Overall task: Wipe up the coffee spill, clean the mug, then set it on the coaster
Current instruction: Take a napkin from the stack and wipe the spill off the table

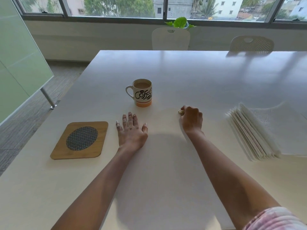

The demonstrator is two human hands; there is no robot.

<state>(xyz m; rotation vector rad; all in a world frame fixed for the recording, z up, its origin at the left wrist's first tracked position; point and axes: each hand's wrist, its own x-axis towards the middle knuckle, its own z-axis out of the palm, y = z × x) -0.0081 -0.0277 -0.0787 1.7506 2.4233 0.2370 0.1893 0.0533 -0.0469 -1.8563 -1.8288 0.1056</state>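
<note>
A white mug (142,93) with black lettering and an orange base stands upright mid-table, holding milky coffee, its handle to the left. A square wooden coaster (79,140) with a dark woven oval lies at the left. My left hand (132,131) rests flat on the table between coaster and mug, fingers spread, holding nothing. To the right of the mug, my right hand (191,119) is closed on a small crumpled tissue (180,111) that pokes out at the fingertips and presses on the table. No spill is clearly visible on the surface.
A fanned stack of white paper napkins (252,135) lies at the right on the white table (166,171). Two white chairs (171,39) stand at the far edge below the window. The table's left edge drops to carpeted floor.
</note>
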